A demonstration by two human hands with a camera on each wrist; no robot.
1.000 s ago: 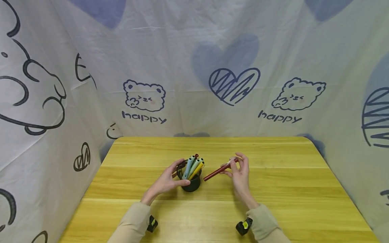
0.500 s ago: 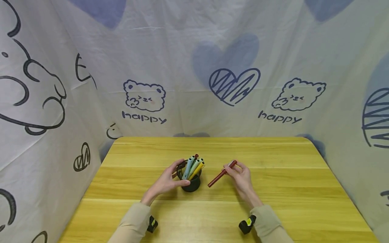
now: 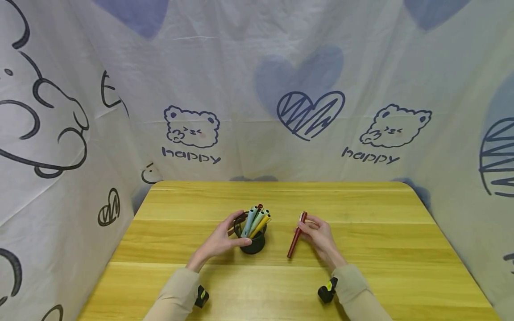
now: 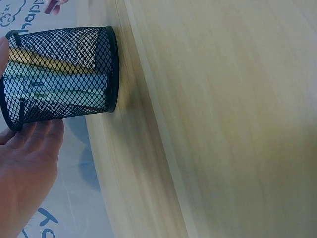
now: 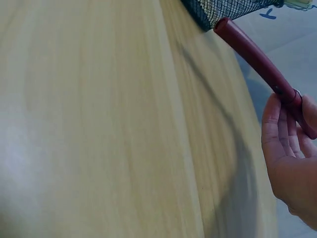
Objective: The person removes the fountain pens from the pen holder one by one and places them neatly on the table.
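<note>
Pens: about five are standing in one mesh cup (image 3: 252,243), which the left hand (image 3: 218,240) is cupping; the right hand (image 3: 319,235) is pinching one red pen (image 3: 296,235).

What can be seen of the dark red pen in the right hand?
The slim dark red pen is a smooth, plastic-looking cylinder with a thin silvery ring near its far end. The right hand pinches it at that upper part with thumb and fingers. It points steeply down toward the yellow wooden table, right of the black mesh pen cup. Whether its lower tip touches the table is unclear.

Red pen (image 3: 296,235), blk mesh cup (image 3: 253,243)
</note>
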